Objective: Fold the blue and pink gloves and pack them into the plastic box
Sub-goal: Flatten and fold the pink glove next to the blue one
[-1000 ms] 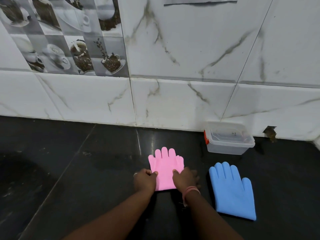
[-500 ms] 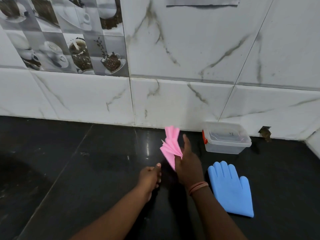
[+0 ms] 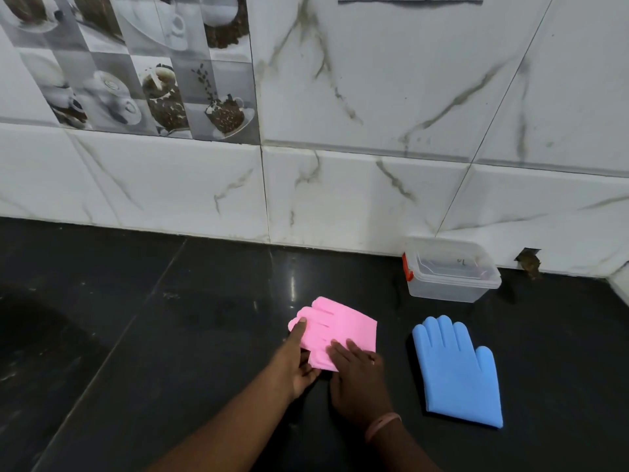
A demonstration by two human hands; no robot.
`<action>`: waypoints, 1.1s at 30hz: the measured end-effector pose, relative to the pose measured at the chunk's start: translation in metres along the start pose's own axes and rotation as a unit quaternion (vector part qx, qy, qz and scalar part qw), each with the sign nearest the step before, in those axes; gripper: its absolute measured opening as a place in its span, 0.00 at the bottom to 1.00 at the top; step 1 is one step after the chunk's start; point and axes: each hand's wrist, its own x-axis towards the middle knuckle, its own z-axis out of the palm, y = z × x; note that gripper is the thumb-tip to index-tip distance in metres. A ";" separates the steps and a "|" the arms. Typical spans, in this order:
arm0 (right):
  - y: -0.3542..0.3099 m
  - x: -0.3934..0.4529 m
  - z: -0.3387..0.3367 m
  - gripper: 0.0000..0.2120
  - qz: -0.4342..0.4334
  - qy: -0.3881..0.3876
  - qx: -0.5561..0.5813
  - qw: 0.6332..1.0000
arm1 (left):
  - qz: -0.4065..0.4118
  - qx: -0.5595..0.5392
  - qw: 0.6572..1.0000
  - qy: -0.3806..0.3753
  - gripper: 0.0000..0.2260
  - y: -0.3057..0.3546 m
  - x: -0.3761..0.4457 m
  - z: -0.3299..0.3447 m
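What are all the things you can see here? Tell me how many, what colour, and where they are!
pink glove: 1, pink, folded over on the black counter, in the middle near the person.
blue glove: 1, blue, lying flat and unfolded on the counter, right of the pink one.
plastic box: 1, clear with a red clip, by the wall behind the blue glove, lid on.
counter: 1, shiny black.
wall tiles: many, white marble-look; some at upper left show coffee cups.
bracelet: 1, pinkish, on the right wrist.
left hand: 1, fingers straight, touching the pink glove's left edge.
right hand: 1, fingers flat, pressing the pink glove's near corner.
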 end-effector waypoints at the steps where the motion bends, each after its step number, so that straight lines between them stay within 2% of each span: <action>1: -0.001 -0.003 0.002 0.26 -0.003 -0.014 0.009 1.000 | 0.004 0.006 1.000 -0.010 0.22 0.000 0.000 0.000; 4: 0.003 -0.007 0.007 0.28 0.002 -0.022 0.096 0.995 | 0.021 0.068 0.997 -0.014 0.23 0.000 0.001 0.002; 6: 0.005 -0.004 0.002 0.24 0.040 0.010 0.199 0.979 | 0.026 0.078 0.997 0.003 0.20 -0.001 0.003 0.003; 7: 0.005 -0.001 0.000 0.23 0.079 0.050 0.230 0.969 | 0.029 0.077 0.996 0.017 0.18 -0.002 0.004 0.004; 9: 0.004 0.008 -0.006 0.23 0.203 0.124 0.221 0.946 | 0.041 0.092 0.993 0.054 0.14 -0.004 0.009 0.006; 11: 0.003 0.018 -0.013 0.27 0.362 0.083 0.230 0.900 | 0.058 0.106 0.990 0.075 0.12 -0.006 0.010 0.010; 13: 0.006 0.030 -0.022 0.28 0.468 0.000 0.322 0.823 | 0.072 0.104 0.990 0.064 0.12 -0.008 0.008 0.013; 15: 0.016 0.041 -0.028 0.23 0.490 -0.004 0.468 0.736 | 0.085 0.094 0.991 0.046 0.12 -0.009 0.007 0.015; 16: 0.022 0.044 -0.032 0.21 0.485 0.004 0.517 0.705 | 0.092 0.087 0.991 0.033 0.11 -0.010 0.006 0.016; 17: 0.029 0.047 -0.034 0.19 0.477 0.009 0.541 0.693 | 0.100 0.081 0.991 0.021 0.11 -0.009 0.006 0.018; 19: 0.044 0.052 -0.036 0.19 0.461 0.018 0.541 0.703 | 0.119 0.080 0.990 0.002 0.09 -0.007 0.006 0.024; 22: 0.059 0.057 -0.038 0.23 0.450 0.012 0.490 0.747 | 0.124 0.117 0.985 -0.015 0.07 -0.003 0.004 0.037; 27: 0.079 0.072 -0.049 0.28 0.403 -0.061 0.338 0.848 | 0.107 0.237 0.961 0.097 0.08 -0.004 0.010 0.052; 28: 0.082 0.079 -0.056 0.28 0.400 -0.052 0.324 0.856 | 0.111 0.251 0.955 0.117 0.10 -0.004 0.012 0.054; 29: 0.086 0.086 -0.060 0.26 0.400 -0.007 0.324 0.857 | 0.114 0.259 0.950 0.131 0.12 -0.004 0.012 0.054; 30: 0.087 0.091 -0.069 0.23 0.424 0.053 0.358 0.830 | 0.117 0.262 0.947 0.143 0.12 -0.003 0.011 0.054; 31: 0.091 0.098 -0.077 0.21 0.455 0.133 0.408 0.780 | 0.121 0.257 0.947 0.152 0.11 -0.002 0.009 0.054; 32: 0.095 0.103 -0.089 0.22 0.495 0.191 0.473 0.703 | 0.124 0.245 0.949 0.158 0.09 -0.001 0.006 0.053; 33: 0.102 0.107 -0.097 0.26 0.525 0.221 0.558 0.603 | 0.128 0.233 0.950 0.163 0.07 0.001 0.003 0.051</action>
